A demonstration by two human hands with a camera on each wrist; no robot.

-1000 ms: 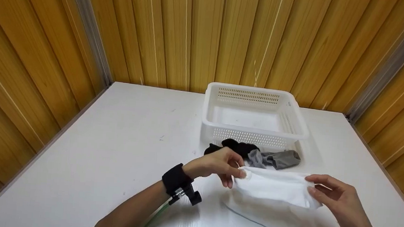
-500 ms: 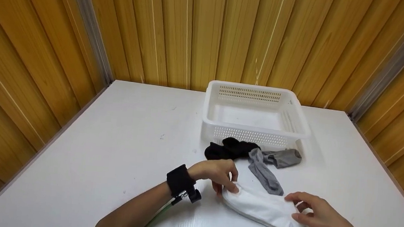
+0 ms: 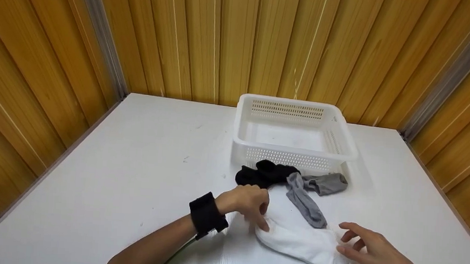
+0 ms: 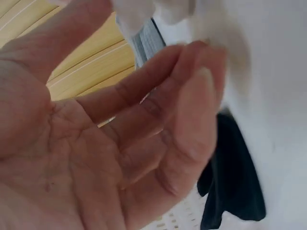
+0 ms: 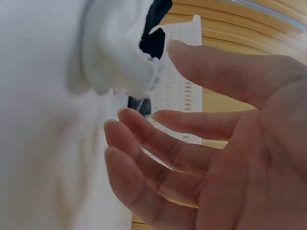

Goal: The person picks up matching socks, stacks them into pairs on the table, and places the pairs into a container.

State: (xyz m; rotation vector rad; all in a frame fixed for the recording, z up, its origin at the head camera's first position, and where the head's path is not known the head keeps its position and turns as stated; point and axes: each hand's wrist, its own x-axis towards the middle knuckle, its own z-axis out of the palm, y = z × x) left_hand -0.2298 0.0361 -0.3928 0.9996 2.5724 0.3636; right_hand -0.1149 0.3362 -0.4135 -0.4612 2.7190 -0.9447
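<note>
White sock (image 3: 301,246) laid flat on the counter (image 3: 168,156), low and right of centre in the frame, lengthwise between the two hands; spread that way, I'd judge, to keep it smooth. Left hand (image 3: 244,201) over its left end, thumb reaching down at the edge, fingers bent loosely and parted from the thumb, gripping nothing that I can see; whether the thumb tip touches the cloth I can't tell. Right hand (image 3: 374,252) at lower right, just beside the other end, fingers half spread and slightly curved, no hold on anything. One hand per end probably lets both ends be evened out. Gray socks (image 3: 306,203) above the white one, one slanting down toward it, the other lying right of that; black bundle (image 3: 267,174) left of them, by the basket (image 3: 295,150). Placed there, perhaps, to leave working room in front. Hard to make out: one white sock or two layered; how many pieces make up the black bundle. The forearms run off the lower edge. Left wrist view is blurred, its white cloth cut by the top edge; right wrist view shows only part of the sock.
</note>
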